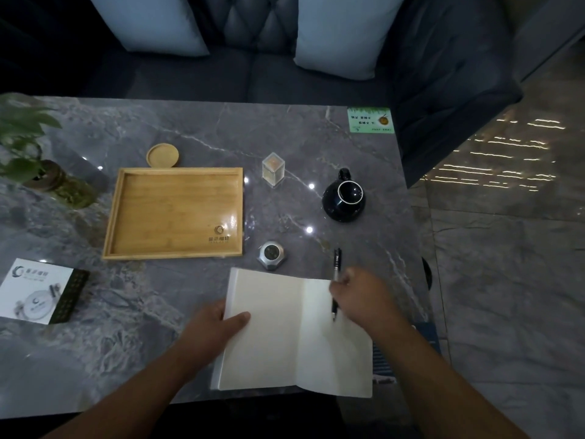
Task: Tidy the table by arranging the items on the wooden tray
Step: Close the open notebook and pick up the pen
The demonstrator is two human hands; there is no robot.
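An empty wooden tray [126, 217] lies left of centre on the grey marble table [158, 327]. An open blank notebook [285, 340] lies at the near edge. My left hand [212, 327] grips its left edge, thumb on the page. My right hand [364, 296] holds a black pen [336, 264] over the right page, tip down. Around the tray stand a round wooden coaster [162, 154], a clear toothpick box [273, 169], a black mug [344, 198] upside down and a silver faceted object [271, 254].
A potted plant [38, 160] stands at the far left. A white leaflet with a dark slim box [41, 291] lies near left. A green card [370, 120] sits at the far right corner. A dark sofa with pale cushions [335, 33] lies beyond the table.
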